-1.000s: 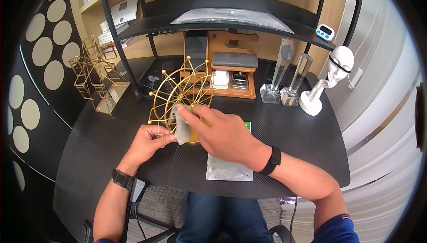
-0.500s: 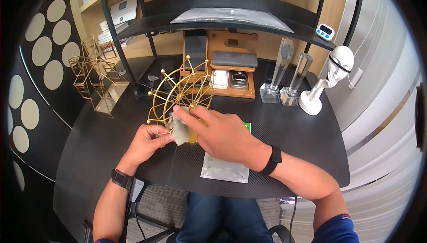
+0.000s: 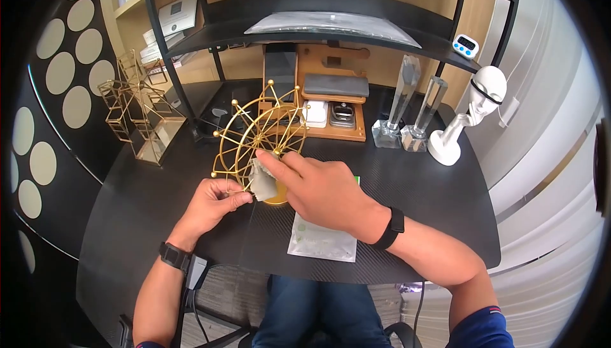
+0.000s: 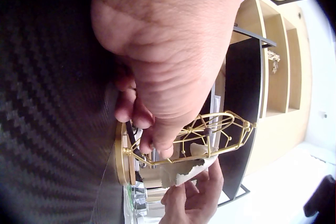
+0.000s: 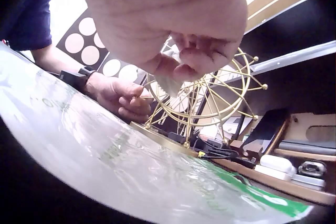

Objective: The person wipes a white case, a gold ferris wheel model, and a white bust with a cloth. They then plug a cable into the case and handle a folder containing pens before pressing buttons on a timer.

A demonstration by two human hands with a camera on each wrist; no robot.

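Observation:
A gold wire Ferris wheel model (image 3: 258,138) stands on its round base at the middle of the desk. At its lower left, my left hand (image 3: 213,205) pinches the wire frame between thumb and fingers. My right hand (image 3: 331,196) holds a crumpled pale grey wipe (image 3: 264,184) against the near side of the wheel. In the left wrist view, the wipe (image 4: 190,171) has a ragged edge and lies along the gold rim. The right hand hides part of the wheel and base. Below that hand lies a white and green plastic packet (image 3: 323,243).
Behind the wheel are a wooden organizer (image 3: 344,133) and a black shelf (image 3: 223,36). Two crystal trophies (image 3: 394,109) and a white head figurine (image 3: 445,147) stand at right. Another gold wheel ornament (image 3: 143,109) is at left. The desk's front edge (image 3: 254,270) runs near my legs.
The wipe has shifted slightly right and up along the wheel's rim with the right hand. The packet has slid a little left and turned. The left hand keeps its grip.

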